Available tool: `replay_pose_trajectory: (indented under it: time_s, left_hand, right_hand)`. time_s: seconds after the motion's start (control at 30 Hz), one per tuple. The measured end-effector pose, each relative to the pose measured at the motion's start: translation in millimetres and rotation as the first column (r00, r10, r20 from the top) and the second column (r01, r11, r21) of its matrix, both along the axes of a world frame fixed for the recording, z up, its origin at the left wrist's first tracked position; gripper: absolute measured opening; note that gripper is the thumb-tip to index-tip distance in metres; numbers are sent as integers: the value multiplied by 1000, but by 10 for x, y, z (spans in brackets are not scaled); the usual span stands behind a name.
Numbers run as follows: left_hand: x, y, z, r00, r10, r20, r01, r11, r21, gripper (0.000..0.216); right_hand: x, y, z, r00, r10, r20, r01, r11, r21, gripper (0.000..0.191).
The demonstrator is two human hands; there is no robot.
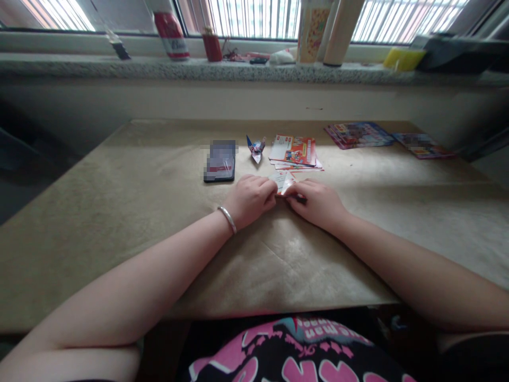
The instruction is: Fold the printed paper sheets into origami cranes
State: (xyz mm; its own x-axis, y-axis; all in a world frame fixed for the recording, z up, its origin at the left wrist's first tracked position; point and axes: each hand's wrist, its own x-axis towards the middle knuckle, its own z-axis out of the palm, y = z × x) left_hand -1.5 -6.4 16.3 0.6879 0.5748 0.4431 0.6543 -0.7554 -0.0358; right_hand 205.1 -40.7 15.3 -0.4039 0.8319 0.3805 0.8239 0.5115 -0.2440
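Note:
My left hand (250, 199), with a silver bangle on its wrist, and my right hand (316, 201) meet at the middle of the table (119, 212). Both are curled and pinch a small piece of printed paper (283, 183) that rests on the tabletop between them. Only the paper's upper part shows above my fingers. Just beyond lies a stack of printed leaflets (294, 151), and left of it stands a small folded paper crane (255, 148).
A phone (220, 161) lies face up left of the crane. Two more leaflets (358, 134) (422, 145) sit at the far right of the table. The window ledge behind holds a can (172, 34), a red cup (212, 46), a tall carton and a yellow item.

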Motion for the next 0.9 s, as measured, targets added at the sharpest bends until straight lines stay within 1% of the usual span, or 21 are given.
replay_pose_trajectory:
  time_s: [0.07,0.17,0.33,0.43,0.57,0.73,0.9]
  left_hand:
    - [6,1,-4,996,-13,90,17,999,-34,11]
    - [10,-7,-16,990,-53,134,61,997,-56,16]
    - [22,-14,-36,988,-86,127,85,996,12,20]
    - [29,-21,-26,990,-85,114,81,996,38,22]
    - [27,-40,5,990,-90,110,86,996,40,21]
    - [19,-68,58,992,-108,68,105,993,43,25]
    - [-10,-66,83,991,-106,84,98,991,86,26]
  right_hand:
    - [-22,-14,-2,996,-41,-76,39,999,-36,13]
    - [-26,-14,-7,987,-60,-147,54,998,-44,14]
    - [-34,-5,-11,986,-3,-166,1,1000,-8,12]
    - [-59,-4,-11,985,-16,-172,14,1000,-10,10]
    - [-81,-3,-5,982,-25,-189,24,1000,-8,11]
    - [-84,-2,10,983,-10,-182,5,1000,-27,11]
    - [-46,20,-2,984,-14,-177,8,999,-32,11]
